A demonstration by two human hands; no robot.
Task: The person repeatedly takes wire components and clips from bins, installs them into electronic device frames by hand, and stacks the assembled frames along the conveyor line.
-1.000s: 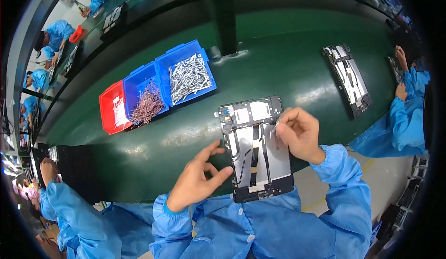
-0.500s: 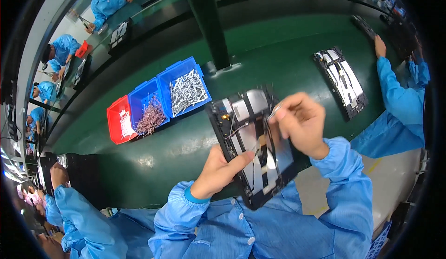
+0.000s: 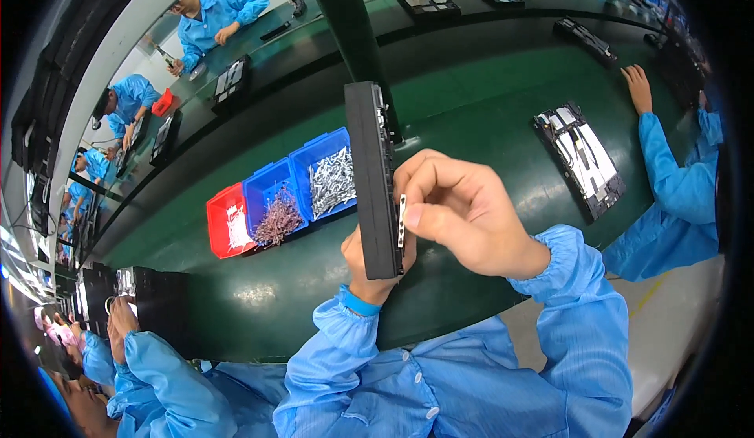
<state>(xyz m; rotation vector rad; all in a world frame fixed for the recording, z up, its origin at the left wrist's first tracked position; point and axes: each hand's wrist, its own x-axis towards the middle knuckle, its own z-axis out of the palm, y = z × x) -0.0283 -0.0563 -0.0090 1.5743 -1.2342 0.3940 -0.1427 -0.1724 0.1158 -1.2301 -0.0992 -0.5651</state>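
A flat black device housing (image 3: 369,179) is held up on its edge, so its dark side faces me and its inner parts are mostly turned away. My left hand (image 3: 363,269) grips it low down, with most of its fingers hidden behind. Against the housing's right side, my right hand (image 3: 467,218) is closed, thumb and fingers pinched at a small silvery strip (image 3: 402,222) with dark holes. Whether that strip is attached to the housing is hard to make out. Another opened housing (image 3: 585,159) with silver-white panels lies on the green bench to the right.
To the left stand a red bin (image 3: 218,239) of white pieces, a blue bin (image 3: 261,177) of reddish-brown parts and a blue bin (image 3: 305,160) of silvery parts. A dark pillar (image 3: 338,14) rises behind. A co-worker's hand (image 3: 638,88) rests at right; another's hands (image 3: 122,320) work at left.
The housing has swung from lying face-up to standing on edge, and moved left and up. My left hand has gone from its face to behind it. My right hand has shifted left.
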